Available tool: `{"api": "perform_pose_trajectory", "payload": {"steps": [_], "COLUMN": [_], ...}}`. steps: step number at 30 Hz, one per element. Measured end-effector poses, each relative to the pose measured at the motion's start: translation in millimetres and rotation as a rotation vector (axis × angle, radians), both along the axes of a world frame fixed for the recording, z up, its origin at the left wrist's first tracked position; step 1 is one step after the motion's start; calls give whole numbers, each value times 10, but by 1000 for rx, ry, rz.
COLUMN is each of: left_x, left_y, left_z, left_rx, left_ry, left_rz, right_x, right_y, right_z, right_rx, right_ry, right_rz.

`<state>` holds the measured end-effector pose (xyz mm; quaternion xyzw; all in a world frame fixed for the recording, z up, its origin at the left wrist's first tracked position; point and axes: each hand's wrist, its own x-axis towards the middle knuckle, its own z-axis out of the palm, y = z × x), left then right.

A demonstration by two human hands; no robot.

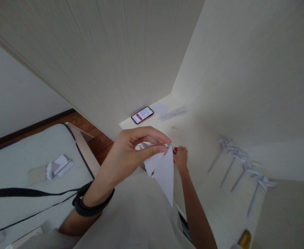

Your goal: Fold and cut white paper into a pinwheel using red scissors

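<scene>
My left hand, a dark band on its wrist, pinches a cut piece of white paper between thumb and fingertips. Pointed flaps of the paper hang below the thumb, and some corners are gathered at the fingertips. On the far side of the paper, my right hand is closed around a small red object. Most of that object is hidden by the fingers, so its kind cannot be made out. Its near end is close to the pinched spot of the paper.
Several white paper pinwheels on sticks lie along the right of the white tabletop. At the back are a phone, a paper square and several thin sticks. Folded papers rest on a mattress at left.
</scene>
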<state>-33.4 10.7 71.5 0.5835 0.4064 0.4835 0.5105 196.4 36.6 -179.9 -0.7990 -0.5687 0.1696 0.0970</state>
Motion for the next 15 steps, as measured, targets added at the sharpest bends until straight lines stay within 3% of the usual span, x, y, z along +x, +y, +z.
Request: {"api": "perform_pose_trajectory", "payload": {"steps": [5, 9, 12, 15], "left_x": [-13, -12, -10, -7], "left_y": [38, 49, 33, 18], "left_z": [-44, -55, -42, -31], "left_rx": [-31, -34, -66, -111], "left_ry": [-6, 0, -14, -15], "left_rz": [-42, -34, -25, -19], "right_x": [14, -6, -24, -51], "right_y": [-2, -10, 26, 87], "right_z": [-80, -37, 110, 449], "right_rx": [-23, -6, 50, 160], "right_ry": [-28, 14, 96, 235], "right_rz": [-48, -66, -54, 17]}}
